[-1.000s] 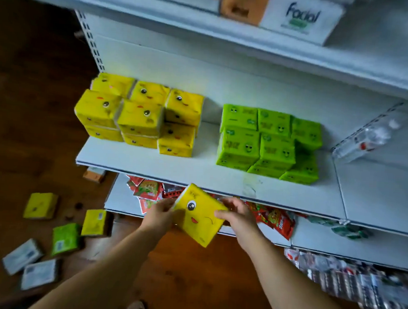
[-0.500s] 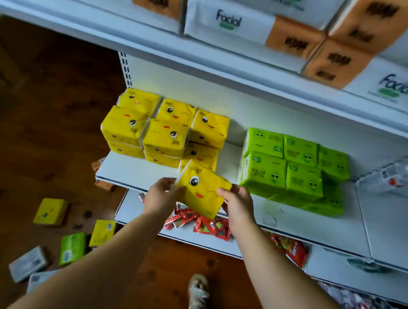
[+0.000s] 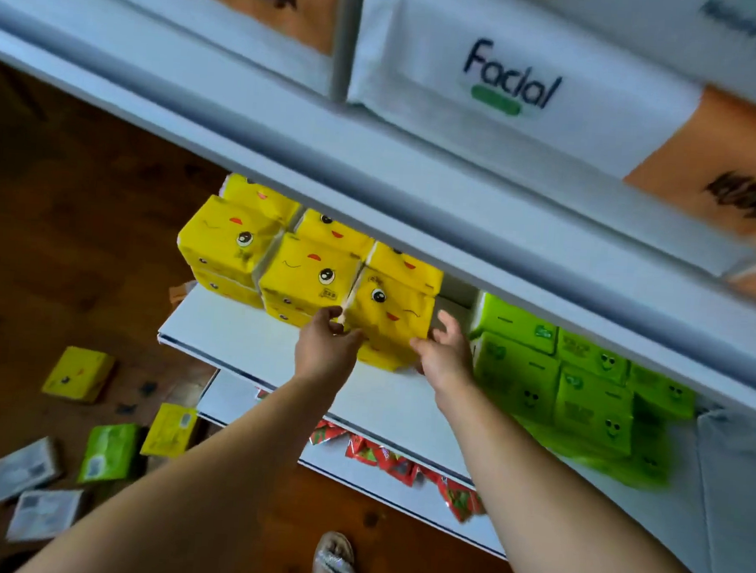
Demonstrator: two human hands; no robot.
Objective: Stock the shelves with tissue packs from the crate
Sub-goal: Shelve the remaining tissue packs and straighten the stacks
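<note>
A yellow tissue pack (image 3: 387, 314) with a cartoon face sits on top of another yellow pack at the right end of the yellow stack (image 3: 275, 261) on the white middle shelf (image 3: 238, 334). My left hand (image 3: 325, 349) pinches its lower left corner. My right hand (image 3: 445, 353) touches its right side with the fingers spread. A block of green tissue packs (image 3: 575, 389) stands to the right on the same shelf. No crate is in view.
Loose yellow packs (image 3: 78, 375), a green pack (image 3: 107, 451) and white packs (image 3: 23, 469) lie on the brown wooden floor at lower left. Large white-and-orange "Facial" packs (image 3: 515, 85) fill the shelf above. Red sachets (image 3: 382, 459) lie on the lower shelf. A sandalled foot (image 3: 333, 563) stands below.
Both hands lifted the yellow pack from below shelf level up onto the yellow stack. The camera moved closer and tilted up, so the upper shelf now fills the top.
</note>
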